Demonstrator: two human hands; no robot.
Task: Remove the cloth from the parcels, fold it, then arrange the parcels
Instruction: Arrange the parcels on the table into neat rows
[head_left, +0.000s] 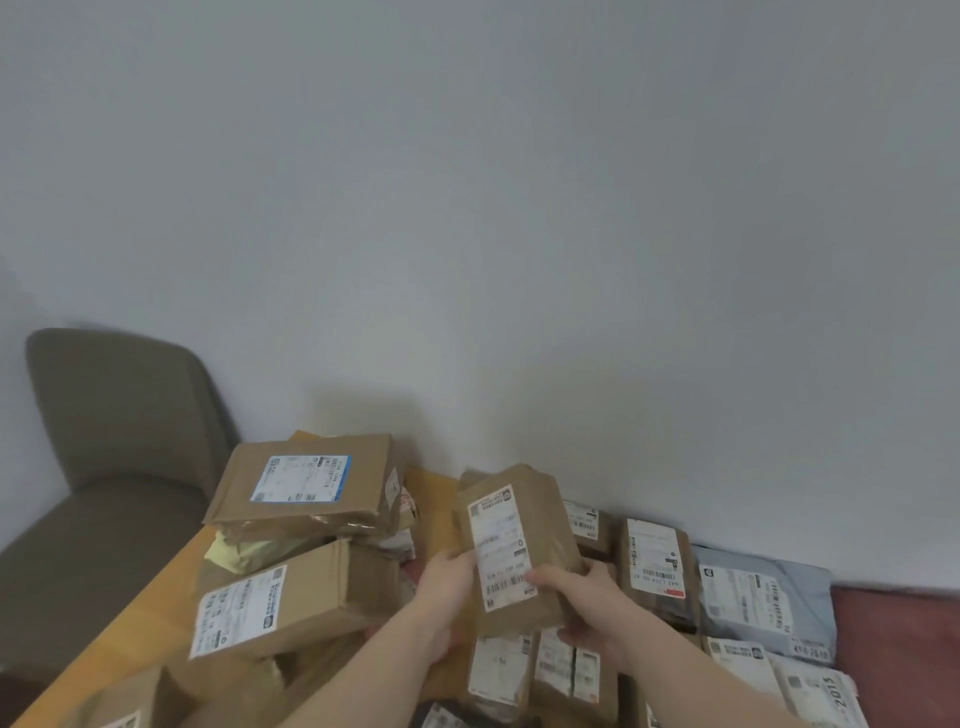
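Observation:
Both hands hold one brown parcel (540, 525) with a white label, lifted above the pile at centre. My left hand (441, 587) grips its left edge and my right hand (582, 597) grips its lower right side, thumb across the label. Left of it, a large flat brown parcel (311, 483) with a blue-edged label lies on top of another brown box (280, 603). To the right, several labelled parcels lie side by side, among them a brown one (657, 566) and a grey mailer bag (763, 603). No cloth is in view.
The parcels lie on a wooden table (130, 629) pushed against a plain grey wall. An olive-brown upholstered chair (104, 457) stands at the table's left end. A dark red surface (904, 639) shows at the far right.

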